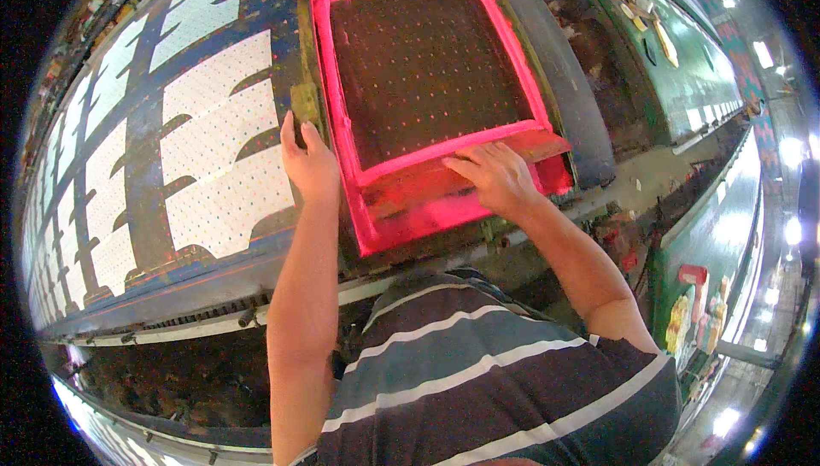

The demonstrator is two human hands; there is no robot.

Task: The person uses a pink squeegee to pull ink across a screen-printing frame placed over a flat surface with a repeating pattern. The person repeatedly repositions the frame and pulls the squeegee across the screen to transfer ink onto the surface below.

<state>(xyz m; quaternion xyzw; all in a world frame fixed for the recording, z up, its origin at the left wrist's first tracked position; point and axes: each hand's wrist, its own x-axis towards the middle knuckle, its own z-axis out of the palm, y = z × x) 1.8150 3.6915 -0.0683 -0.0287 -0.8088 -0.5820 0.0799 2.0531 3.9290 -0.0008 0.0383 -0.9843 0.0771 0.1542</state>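
Observation:
A wooden-framed printing screen [424,64] lies on the long table, its mesh dark and its inner border thick with bright pink ink. My right hand [493,177] presses flat on a wide wooden squeegee [465,169] that lies across the near end of the screen, smeared red and pink. My left hand [309,163] grips the left edge of the screen frame next to a small olive block [305,104]. Both forearms come up from the bottom edge over my striped shirt [478,381].
The long print table [145,210] runs away to the left, covered in white dotted fabric pieces [220,175] with dark curved gaps. A metal rail with pegs [213,316] follows its near edge. An aisle and green-topped tables [692,73] lie to the right.

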